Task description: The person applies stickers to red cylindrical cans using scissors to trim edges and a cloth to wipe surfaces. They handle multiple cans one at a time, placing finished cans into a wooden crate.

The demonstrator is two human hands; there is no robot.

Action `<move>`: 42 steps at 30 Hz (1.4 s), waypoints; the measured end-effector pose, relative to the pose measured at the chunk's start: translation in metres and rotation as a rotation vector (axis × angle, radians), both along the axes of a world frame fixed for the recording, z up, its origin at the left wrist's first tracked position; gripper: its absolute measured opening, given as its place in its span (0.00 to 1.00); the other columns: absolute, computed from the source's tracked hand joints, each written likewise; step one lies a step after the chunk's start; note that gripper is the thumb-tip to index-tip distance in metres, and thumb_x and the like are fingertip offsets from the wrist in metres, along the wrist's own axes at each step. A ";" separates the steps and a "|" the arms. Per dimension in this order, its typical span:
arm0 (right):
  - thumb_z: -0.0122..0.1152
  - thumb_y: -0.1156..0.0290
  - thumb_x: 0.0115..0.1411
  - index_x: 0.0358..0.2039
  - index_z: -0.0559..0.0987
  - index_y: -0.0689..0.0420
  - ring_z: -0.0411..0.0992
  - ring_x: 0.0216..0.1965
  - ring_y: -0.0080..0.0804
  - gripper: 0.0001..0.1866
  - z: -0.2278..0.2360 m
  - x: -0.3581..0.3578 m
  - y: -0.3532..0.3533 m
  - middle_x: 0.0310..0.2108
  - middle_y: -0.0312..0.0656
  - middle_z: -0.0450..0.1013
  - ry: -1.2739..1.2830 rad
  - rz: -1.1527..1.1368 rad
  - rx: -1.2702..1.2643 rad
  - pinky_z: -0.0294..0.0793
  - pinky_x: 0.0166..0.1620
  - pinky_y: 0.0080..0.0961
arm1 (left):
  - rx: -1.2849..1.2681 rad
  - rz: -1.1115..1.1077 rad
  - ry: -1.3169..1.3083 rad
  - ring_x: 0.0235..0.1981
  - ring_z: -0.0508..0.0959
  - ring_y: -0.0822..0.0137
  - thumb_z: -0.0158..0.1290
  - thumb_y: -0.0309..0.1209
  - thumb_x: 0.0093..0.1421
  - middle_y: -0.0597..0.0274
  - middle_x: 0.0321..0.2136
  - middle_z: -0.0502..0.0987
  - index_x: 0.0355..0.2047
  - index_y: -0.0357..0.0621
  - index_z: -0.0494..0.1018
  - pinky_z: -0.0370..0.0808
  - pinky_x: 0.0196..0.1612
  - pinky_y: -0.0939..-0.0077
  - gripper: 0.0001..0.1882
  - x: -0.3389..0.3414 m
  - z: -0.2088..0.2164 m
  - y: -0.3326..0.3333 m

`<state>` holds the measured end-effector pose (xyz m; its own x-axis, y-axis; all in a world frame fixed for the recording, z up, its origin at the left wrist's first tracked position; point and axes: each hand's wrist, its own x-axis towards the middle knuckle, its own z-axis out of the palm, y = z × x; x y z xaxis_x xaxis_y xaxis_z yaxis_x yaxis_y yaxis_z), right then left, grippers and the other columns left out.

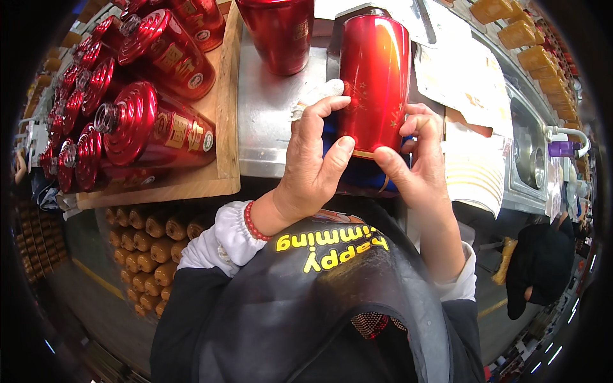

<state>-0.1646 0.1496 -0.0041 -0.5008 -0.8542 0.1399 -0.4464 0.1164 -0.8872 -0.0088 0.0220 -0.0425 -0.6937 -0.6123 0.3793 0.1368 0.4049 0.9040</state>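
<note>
A glossy red bottle with small gold stars and a gold rim at its near end lies in front of me, its narrower part pointing away. My left hand touches its left side with the fingers and thumb curved. On the other side my right hand has its thumb on the near end and its fingers bent against the right flank. Together they hold the bottle between them. Some left fingers are partly hidden, and something whitish shows by them. Beyond my left hand another red bottle is on the metal worktop.
At left, a wooden tray holds several red bottles with gold labels. Printed paper sheets lie to the right, beside a metal basin. Rows of brown rounded pieces stand lower left. A person in black is at far right.
</note>
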 end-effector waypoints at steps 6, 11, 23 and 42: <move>0.71 0.64 0.60 0.49 0.69 0.54 0.63 0.52 0.30 0.22 -0.010 -0.008 0.007 0.58 0.47 0.59 -0.128 0.058 -0.038 0.66 0.50 0.29 | -0.106 0.089 -0.001 0.62 0.67 0.50 0.60 0.34 0.64 0.44 0.61 0.66 0.62 0.36 0.62 0.61 0.66 0.60 0.31 -0.007 0.003 0.003; 0.67 0.68 0.63 0.50 0.68 0.51 0.59 0.54 0.25 0.19 -0.010 -0.008 0.012 0.64 0.43 0.57 -0.311 0.101 -0.073 0.62 0.54 0.24 | -0.101 0.080 0.003 0.62 0.67 0.52 0.60 0.32 0.63 0.44 0.61 0.66 0.62 0.34 0.61 0.61 0.66 0.60 0.31 -0.008 0.000 0.004; 0.73 0.70 0.53 0.49 0.67 0.57 0.65 0.53 0.38 0.27 -0.004 -0.001 0.004 0.57 0.52 0.57 0.027 0.073 -0.119 0.70 0.57 0.34 | -0.159 0.063 -0.005 0.63 0.66 0.52 0.58 0.31 0.64 0.43 0.62 0.65 0.63 0.33 0.60 0.60 0.67 0.60 0.31 -0.008 0.002 0.002; 0.68 0.73 0.58 0.49 0.67 0.57 0.67 0.51 0.36 0.22 -0.005 -0.002 0.007 0.58 0.53 0.57 0.008 0.085 -0.109 0.71 0.54 0.33 | -0.175 0.069 -0.004 0.61 0.66 0.52 0.59 0.34 0.63 0.43 0.60 0.65 0.64 0.32 0.59 0.61 0.66 0.59 0.34 -0.008 0.000 0.003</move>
<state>-0.1661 0.1562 -0.0088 -0.4258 -0.8730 0.2377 -0.4575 -0.0189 -0.8890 -0.0172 0.0254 -0.0425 -0.6540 -0.5837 0.4812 0.0995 0.5643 0.8196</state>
